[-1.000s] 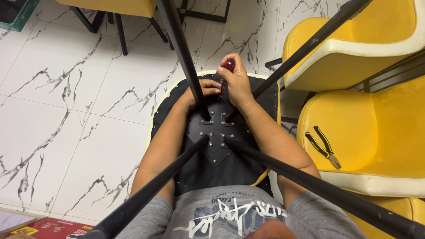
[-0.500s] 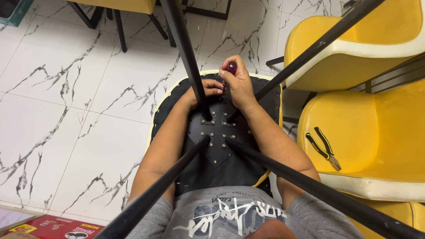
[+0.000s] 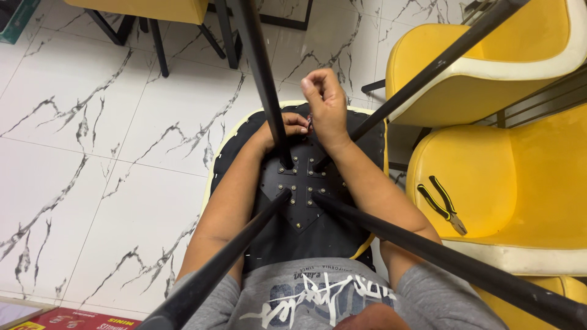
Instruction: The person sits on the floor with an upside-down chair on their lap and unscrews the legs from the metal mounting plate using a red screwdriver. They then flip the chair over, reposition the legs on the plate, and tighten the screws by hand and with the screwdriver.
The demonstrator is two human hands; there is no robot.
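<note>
Black metal legs rise toward the camera from an upturned chair (image 3: 306, 201) resting in the person's lap, its dark underside facing up with a yellow rim showing along the edges. The right hand (image 3: 325, 101) is closed into a fist above the far part of the underside, its fingers (image 3: 318, 82) curled tightly together around something small; only a trace of red shows beneath the fist, too hidden to say what it is. The left hand (image 3: 287, 126) lies on the underside just beside the far-left leg (image 3: 263, 79), its fingers bent and pressed to the surface, touching the right hand's lower edge; whether they pinch anything cannot be told. Four legs meet at a black cross-shaped plate (image 3: 299, 192) studded with small bright screw heads. To the person's right stand more yellow chairs, and on the nearest seat (image 3: 520, 183) lie pliers (image 3: 441, 205) with black and yellow handles. White marble-patterned floor (image 3: 110, 153) spreads out on the left.
</note>
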